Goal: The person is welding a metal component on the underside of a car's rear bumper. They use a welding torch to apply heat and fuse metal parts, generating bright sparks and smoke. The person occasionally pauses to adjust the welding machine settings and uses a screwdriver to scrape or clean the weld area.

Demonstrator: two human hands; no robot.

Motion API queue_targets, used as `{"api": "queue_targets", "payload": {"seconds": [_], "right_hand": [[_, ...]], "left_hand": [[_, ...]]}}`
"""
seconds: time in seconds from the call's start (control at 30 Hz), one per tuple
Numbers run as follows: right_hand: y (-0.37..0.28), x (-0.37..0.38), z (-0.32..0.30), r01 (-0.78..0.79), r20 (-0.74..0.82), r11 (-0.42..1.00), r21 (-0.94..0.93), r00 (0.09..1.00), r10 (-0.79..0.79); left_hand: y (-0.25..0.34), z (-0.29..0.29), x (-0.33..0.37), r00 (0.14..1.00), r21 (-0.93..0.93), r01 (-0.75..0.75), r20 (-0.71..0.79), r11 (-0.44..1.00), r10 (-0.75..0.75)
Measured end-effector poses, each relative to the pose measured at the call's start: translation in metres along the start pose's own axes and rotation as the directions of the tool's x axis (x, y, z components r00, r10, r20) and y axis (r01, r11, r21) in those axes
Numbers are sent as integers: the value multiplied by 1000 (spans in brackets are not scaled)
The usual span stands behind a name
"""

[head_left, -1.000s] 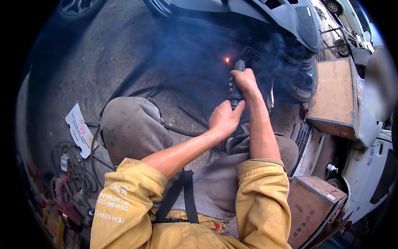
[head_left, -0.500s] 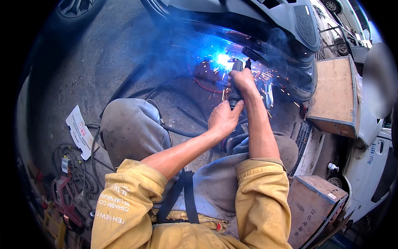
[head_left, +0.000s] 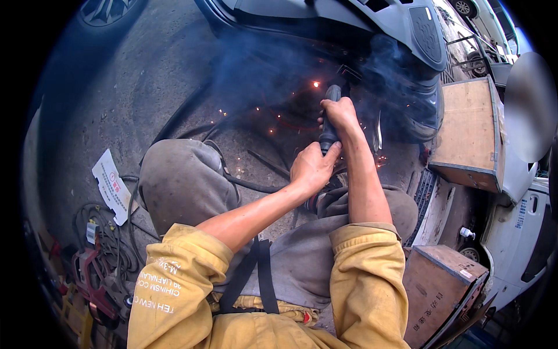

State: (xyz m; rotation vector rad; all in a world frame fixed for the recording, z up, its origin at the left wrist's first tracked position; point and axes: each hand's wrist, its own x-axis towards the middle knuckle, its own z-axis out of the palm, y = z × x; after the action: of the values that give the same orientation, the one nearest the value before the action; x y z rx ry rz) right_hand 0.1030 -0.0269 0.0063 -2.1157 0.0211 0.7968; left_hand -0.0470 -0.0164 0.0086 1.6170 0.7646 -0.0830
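Both my hands are wrapped round a dark welding torch. My right hand grips its upper part, and my left hand closes on the rear end near the cable. Ahead of the torch a small orange spot glows low beneath the dark car door. Smoke drifts round it, and a few sparks lie scattered. The torch's tip is hard to make out in the dark and smoke. A thick black cable runs past my bent knee.
Wooden crates, one upper and one lower, stand at the right. A white printed sheet lies on the floor at left, near coiled cables and a red metal tool. A white vehicle is at far right.
The bright blue-white arc has gone out, leaving a small orange glow. The spray of sparks has thinned to a few, and the scene is darker. My hands have hardly moved.
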Motion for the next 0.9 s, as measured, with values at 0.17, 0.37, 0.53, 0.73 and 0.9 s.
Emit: {"api": "queue_targets", "payload": {"seconds": [0.17,0.37,0.53,0.73,0.9], "right_hand": [[1,-5,0,5,-9,1000,12,1000,-5],[10,-3,-2,50,-18,994,100,999,-48],[10,-3,-2,53,-7,988,143,999,-52],[10,2,1,38,-10,988,148,999,-37],[11,6,1,59,-5,992,114,998,-59]], "left_hand": [[-2,0,-1,999,22,35,38,999,-36],[-2,2,-4,999,31,27,44,999,-28],[-3,5,-3,1000,28,18,15,999,-19],[-6,5,2,1000,28,24,19,999,-24],[-12,11,6,997,39,-45,-64,998,48]]}}
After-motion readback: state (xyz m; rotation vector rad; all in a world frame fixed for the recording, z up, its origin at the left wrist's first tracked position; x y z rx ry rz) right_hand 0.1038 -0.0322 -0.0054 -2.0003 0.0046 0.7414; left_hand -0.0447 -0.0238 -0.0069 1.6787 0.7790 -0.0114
